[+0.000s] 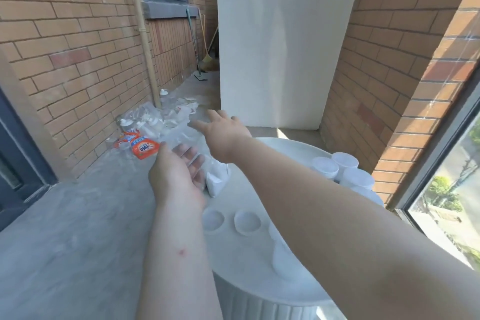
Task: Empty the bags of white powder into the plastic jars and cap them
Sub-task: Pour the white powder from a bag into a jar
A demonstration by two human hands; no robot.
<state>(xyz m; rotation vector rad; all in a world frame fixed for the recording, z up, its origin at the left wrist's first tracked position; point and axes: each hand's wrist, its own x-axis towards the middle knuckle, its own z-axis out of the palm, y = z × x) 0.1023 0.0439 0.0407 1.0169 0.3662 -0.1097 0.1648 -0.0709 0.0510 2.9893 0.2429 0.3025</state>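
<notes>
My left hand (176, 171) is palm up at the left rim of the round white table (249, 273), fingers straight, with clear plastic lying over them. A bag of white powder (217, 180) sits just right of that hand on the table edge. My right hand (223, 128) reaches out past the table over the floor, fingers spread and holding nothing. A crumpled clear empty bag (179, 135) is between the two hands. Two white lids (213, 219) (246, 222) lie on the table. An uncapped clear jar (280, 254) stands partly hidden under my right forearm.
Three white-capped jars (345, 163) stand at the table's far right rim. On the concrete floor to the left lies a pile of empty bags and bottles (155, 122) with an orange detergent pouch (142, 149). A white board (283, 60) stands ahead, between brick walls.
</notes>
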